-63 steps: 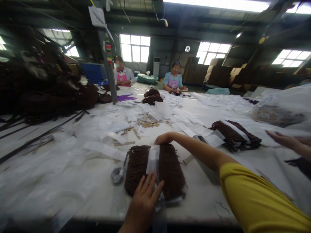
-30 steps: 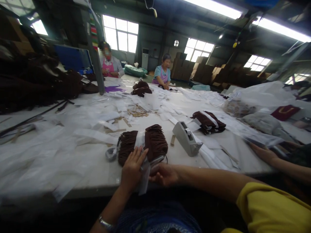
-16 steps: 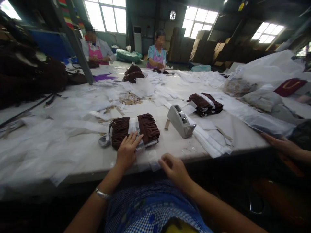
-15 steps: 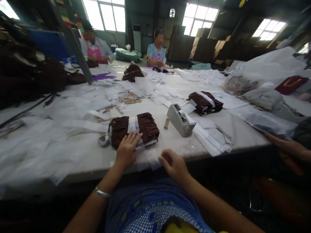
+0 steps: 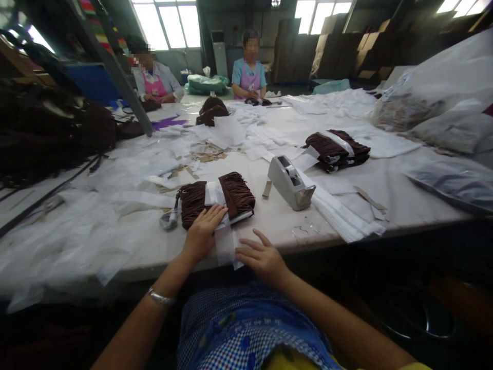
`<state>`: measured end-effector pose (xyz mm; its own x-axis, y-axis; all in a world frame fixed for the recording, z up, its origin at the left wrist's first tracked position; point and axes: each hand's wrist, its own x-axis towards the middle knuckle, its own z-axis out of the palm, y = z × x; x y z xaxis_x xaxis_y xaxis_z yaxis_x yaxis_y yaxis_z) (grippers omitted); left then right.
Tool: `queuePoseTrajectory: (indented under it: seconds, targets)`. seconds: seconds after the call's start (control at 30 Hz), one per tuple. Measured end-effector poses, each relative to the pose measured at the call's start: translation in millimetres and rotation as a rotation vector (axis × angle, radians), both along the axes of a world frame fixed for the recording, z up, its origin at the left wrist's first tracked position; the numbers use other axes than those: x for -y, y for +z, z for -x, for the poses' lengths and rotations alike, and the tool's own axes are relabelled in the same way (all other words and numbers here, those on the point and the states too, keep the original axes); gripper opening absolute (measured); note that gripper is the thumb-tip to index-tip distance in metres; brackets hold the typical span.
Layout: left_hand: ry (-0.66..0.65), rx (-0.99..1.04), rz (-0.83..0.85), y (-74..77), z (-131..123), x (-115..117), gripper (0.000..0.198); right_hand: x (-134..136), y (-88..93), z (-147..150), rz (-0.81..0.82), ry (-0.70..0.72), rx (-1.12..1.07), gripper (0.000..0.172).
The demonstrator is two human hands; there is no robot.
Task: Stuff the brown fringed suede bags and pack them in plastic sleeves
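Observation:
A brown fringed bag lies flat near the front edge of the table, with a white paper band across its middle. My left hand rests on the bag's near side, fingers stretched out over the band. To the right, my right hand has its fingers apart beside a translucent white sheet that hangs toward the table edge; whether the fingertips touch it I cannot tell. At the bag's left end sits a wrapped strap part.
A grey tape dispenser stands right of the bag, with white paper strips beside it. Farther back lies a banded brown fringed stack. White sheets litter the left side. Two people work across the table.
My right hand has opened from a curled pinch and moved slightly left toward the sheet. My left hand stays on the bag. The hand at the far right is gone from view, and the view has shifted.

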<state>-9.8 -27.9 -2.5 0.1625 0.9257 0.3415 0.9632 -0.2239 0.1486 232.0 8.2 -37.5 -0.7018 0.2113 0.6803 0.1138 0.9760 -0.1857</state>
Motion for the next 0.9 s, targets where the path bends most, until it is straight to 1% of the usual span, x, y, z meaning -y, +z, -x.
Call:
queuePoseTrajectory:
  seconds: [0.07,0.2,0.3,0.43,0.53,0.63,0.8,0.9]
  targets:
    - [-0.001,0.011,0.001,-1.0,-3,-1,0.072,4,1.8,5,-0.031,0.060,-0.023,0.017]
    - [-0.025,0.040,-0.023,-5.4,-5,3,0.070,5,-1.6,7,-0.041,0.146,-0.051,0.012]
    - [-0.037,0.064,-0.056,-8.9,-6,6,0.066,-3,-3.9,5,0.003,0.141,-0.036,0.016]
    - [-0.027,0.105,-0.150,-14.8,-9,8,0.065,-10,-4.4,5,0.043,0.131,-0.032,0.019]
    - [-0.017,0.120,-0.197,-18.5,-10,8,0.064,-6,-2.9,6,0.026,0.190,-0.045,0.016]
    - [-0.018,0.108,-0.207,-20.1,-10,8,0.061,2,1.1,3,0.019,0.243,-0.055,0.015]
    - [-0.024,0.118,-0.238,-20.3,-11,8,0.058,9,9.7,-11,0.041,0.282,-0.015,0.015]
    - [-0.033,0.120,-0.247,-20.3,-11,8,0.059,9,9.9,-17,0.052,0.294,0.033,0.016]
